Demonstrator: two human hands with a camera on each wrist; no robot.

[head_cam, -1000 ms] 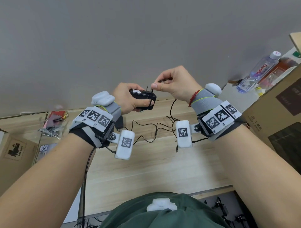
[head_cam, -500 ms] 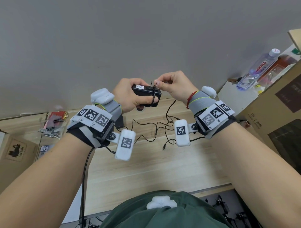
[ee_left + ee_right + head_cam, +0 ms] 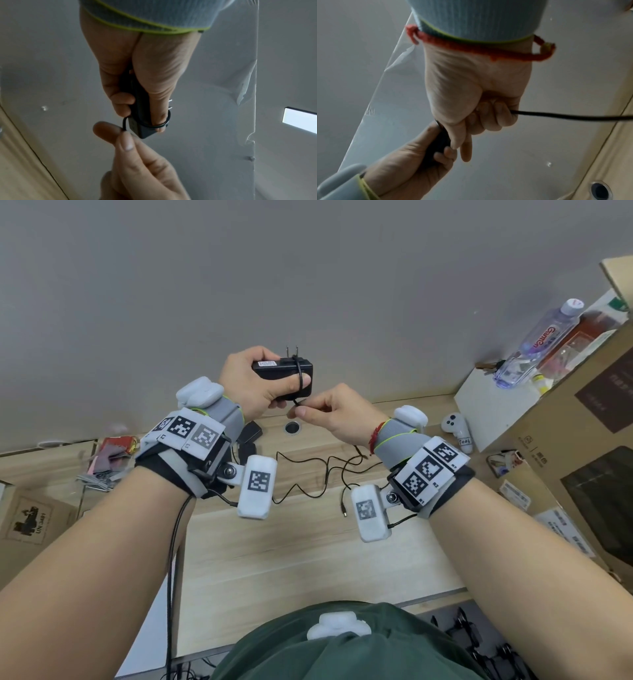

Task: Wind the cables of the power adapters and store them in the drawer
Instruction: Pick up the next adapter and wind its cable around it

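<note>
My left hand grips a black power adapter held up in front of the grey wall, its two prongs pointing up. One turn of thin black cable loops over the adapter and my left thumb. Just below the adapter, my right hand pinches the cable between thumb and forefinger. The remaining cable trails down onto the wooden desk, ending in a barrel plug. In the right wrist view the cable leaves my curled fingers sideways. An open drawer holding other adapters shows at the bottom right.
More black adapters lie on the desk behind my left wrist, near a round cable hole. A white box, a water bottle and cardboard boxes crowd the right side. Packets and boxes sit at the left.
My left hand has lifted the adapter higher. My right hand has dropped from above the adapter to below it, carrying the cable round the adapter, and the loose end has been drawn closer.
</note>
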